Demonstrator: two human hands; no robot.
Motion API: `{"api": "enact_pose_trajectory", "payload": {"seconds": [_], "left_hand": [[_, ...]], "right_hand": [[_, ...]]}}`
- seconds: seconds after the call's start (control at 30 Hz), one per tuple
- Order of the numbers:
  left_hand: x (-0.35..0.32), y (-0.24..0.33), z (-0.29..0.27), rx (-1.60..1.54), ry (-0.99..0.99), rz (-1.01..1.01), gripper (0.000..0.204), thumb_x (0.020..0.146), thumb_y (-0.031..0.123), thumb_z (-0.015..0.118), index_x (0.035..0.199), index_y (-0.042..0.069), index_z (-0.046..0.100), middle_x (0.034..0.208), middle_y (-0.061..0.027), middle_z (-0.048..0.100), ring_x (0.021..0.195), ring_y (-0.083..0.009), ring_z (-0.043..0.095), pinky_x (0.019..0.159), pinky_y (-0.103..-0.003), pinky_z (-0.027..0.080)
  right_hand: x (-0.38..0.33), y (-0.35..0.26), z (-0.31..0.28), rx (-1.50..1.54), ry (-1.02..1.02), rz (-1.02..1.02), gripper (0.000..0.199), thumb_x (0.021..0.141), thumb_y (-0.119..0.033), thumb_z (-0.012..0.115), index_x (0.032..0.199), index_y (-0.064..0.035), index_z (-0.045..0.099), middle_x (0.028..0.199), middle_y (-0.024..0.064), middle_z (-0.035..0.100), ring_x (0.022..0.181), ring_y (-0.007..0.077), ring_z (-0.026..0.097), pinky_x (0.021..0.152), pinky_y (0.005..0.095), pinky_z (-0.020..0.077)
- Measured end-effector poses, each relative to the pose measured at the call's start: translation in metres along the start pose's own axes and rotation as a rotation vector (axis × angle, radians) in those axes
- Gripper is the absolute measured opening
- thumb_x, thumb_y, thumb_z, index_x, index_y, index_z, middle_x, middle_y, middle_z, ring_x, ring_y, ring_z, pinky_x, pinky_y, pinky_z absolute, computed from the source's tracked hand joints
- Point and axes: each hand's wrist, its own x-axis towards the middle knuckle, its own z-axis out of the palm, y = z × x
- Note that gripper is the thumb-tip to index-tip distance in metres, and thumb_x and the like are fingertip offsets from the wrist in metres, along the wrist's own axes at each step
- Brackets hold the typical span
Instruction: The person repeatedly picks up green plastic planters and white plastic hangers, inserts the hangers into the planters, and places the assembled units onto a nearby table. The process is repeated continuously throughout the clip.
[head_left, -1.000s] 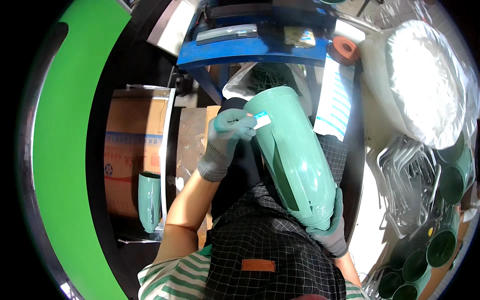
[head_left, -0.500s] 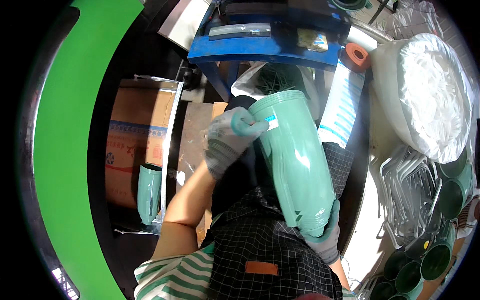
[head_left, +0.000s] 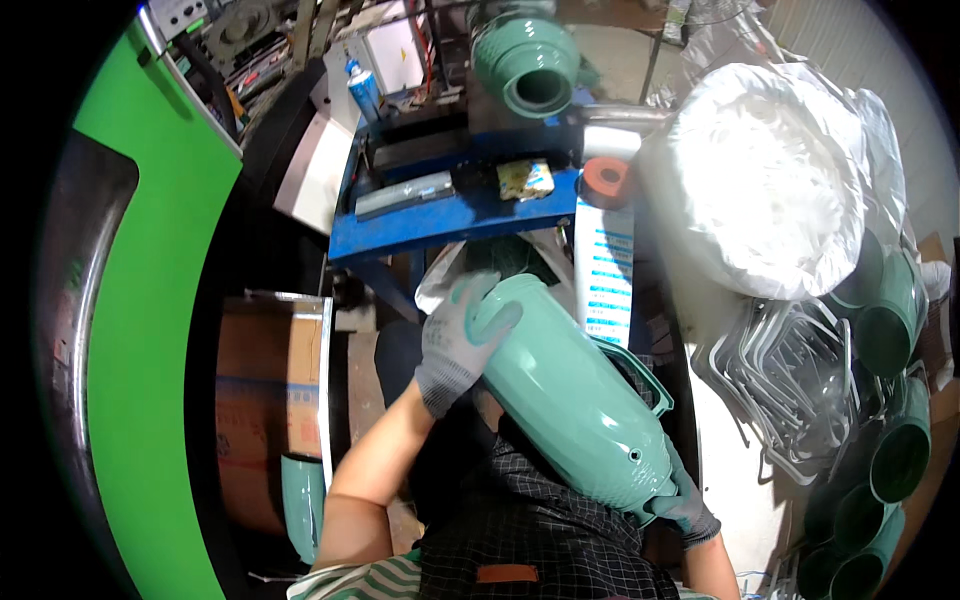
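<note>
A glossy green plastic thermos shell [head_left: 575, 390] lies slantwise across my lap, its collared end up and left, its narrower end down and right. My left hand [head_left: 462, 335], in a grey-white glove, wraps the upper end, thumb across the front. Gripping the lower end from the right is my gloved right hand [head_left: 690, 505], its fingertips partly hidden. A green handle [head_left: 660, 400] sticks out along the shell's right side, and a small hole shows near its lower end.
Ahead stands a blue bench [head_left: 450, 230] with a green shell [head_left: 535, 70] behind it. An orange tape roll [head_left: 605, 180] lies on a label sheet [head_left: 603, 270]. At right are a white sack [head_left: 770, 190], grey handles [head_left: 780, 390] and several green shells [head_left: 895, 450]; a carton [head_left: 255, 400] is at left.
The shell has turned in my hands, bringing its handle and hole into sight and its blue-white label out of sight. My left hand went from pressing the label to wrapping the upper end. The view shifted forward.
</note>
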Motion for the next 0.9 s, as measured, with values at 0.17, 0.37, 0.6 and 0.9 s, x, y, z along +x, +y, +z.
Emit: {"api": "enact_pose_trajectory", "payload": {"seconds": [0.17,0.37,0.6,0.9], "left_hand": [[0.141,0.078,-0.011,0.359,0.156,0.369,0.065,0.099,0.038,0.067,0.149,0.003,0.046,0.151,-0.0210,0.051,0.125,-0.0400,0.063,0.100,-0.045,0.054],[0.196,0.038,0.047,0.511,0.239,0.353,0.058,0.091,0.038,0.068,0.135,0.004,0.053,0.127,-0.0216,0.060,0.108,-0.0434,0.063,0.092,-0.053,0.050],[-0.010,0.057,-0.050,0.443,0.539,0.675,0.042,0.073,0.027,0.091,0.108,0.010,0.076,0.106,-0.0082,0.071,0.098,-0.0342,0.062,0.083,-0.045,0.048],[-0.090,0.001,-0.086,0.140,0.369,0.438,0.044,0.067,0.022,0.092,0.092,0.018,0.056,0.087,-0.0044,0.063,0.077,-0.0293,0.060,0.069,-0.044,0.043]], "right_hand": [[-0.024,-0.011,-0.002,0.205,0.089,-0.120,0.122,0.070,-0.053,0.091,0.162,-0.0027,0.028,0.153,0.0207,0.049,0.128,0.0378,0.059,0.087,0.0474,0.0580],[-0.049,-0.018,-0.019,0.410,0.597,-0.457,0.057,0.106,-0.036,0.044,0.145,0.0068,0.048,0.117,0.0287,0.070,0.088,0.0361,0.073,0.068,0.0442,0.0611],[-0.045,-0.076,-0.039,-0.028,0.422,-0.459,0.078,0.096,-0.057,0.056,0.142,0.0056,0.050,0.106,0.0292,0.071,0.080,0.0355,0.072,0.064,0.0402,0.0569],[0.094,-0.196,0.098,0.068,0.100,-0.505,0.074,0.096,-0.019,0.063,0.160,-0.0032,0.032,0.144,0.0221,0.055,0.115,0.0326,0.068,0.087,0.0407,0.0622]]}}
